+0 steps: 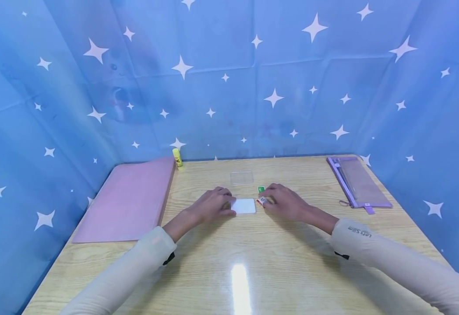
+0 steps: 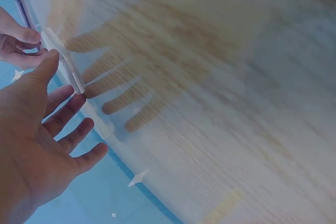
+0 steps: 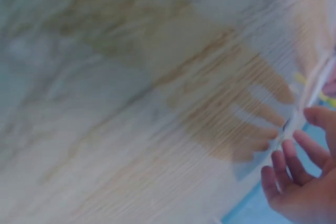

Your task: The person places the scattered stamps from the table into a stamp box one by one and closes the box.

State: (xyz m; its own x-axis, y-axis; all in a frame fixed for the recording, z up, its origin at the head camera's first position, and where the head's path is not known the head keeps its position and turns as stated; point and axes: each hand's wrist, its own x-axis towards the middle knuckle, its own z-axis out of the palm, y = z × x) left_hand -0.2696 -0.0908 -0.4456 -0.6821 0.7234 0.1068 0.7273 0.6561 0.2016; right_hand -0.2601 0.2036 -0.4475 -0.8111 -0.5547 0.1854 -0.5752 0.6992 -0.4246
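Observation:
A white rectangular piece like a small stack of cards (image 1: 243, 206) lies on the table between the hands. My left hand (image 1: 213, 204) is at its left end, with thumb and forefinger at its corners. In the left wrist view the other fingers of that hand (image 2: 47, 129) are spread, fingertips right at the white edge. My right hand (image 1: 286, 202) pinches a small red-and-white card (image 1: 261, 201) just right of the white piece. A small green card (image 1: 261, 189) lies beyond it, close to the right fingertips. In the right wrist view this hand's (image 3: 310, 177) lower fingers are loosely bent.
A clear plastic lid or case (image 1: 242, 177) lies behind the white piece. On the left are a pink folder (image 1: 128, 201) and an upright yellow glue stick (image 1: 177, 159). A purple zip pouch (image 1: 359, 181) lies at the right. A blue star-patterned curtain (image 1: 229, 96) borders the wooden table (image 1: 198, 271).

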